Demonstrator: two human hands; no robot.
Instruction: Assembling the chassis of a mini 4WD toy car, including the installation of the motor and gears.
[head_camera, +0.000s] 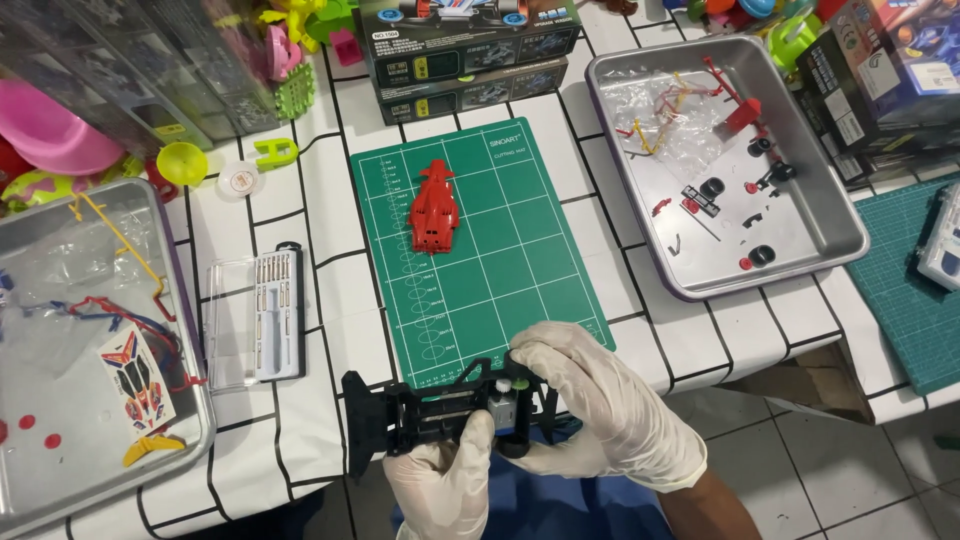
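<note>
In the head view, two gloved hands are working at the near edge of the desk (300, 210). The left hand (445, 480) is closing its fingers around the underside of one black toy car chassis (440, 412), while the right hand (600, 405) is curling over the chassis's right end, where a small silver motor (505, 408) is sitting. The chassis is lying with its long axis running left to right, its bumper end pointing left, just past the near edge of the single green cutting mat (480, 250). One red car body (434, 207) is resting on the mat, lengthwise away from the person, nose pointing far. Two metal trays are flanking the mat: the left tray (190, 400) and the right tray (820, 180). One clear screwdriver case (255, 318) is lying beside the left tray.
</note>
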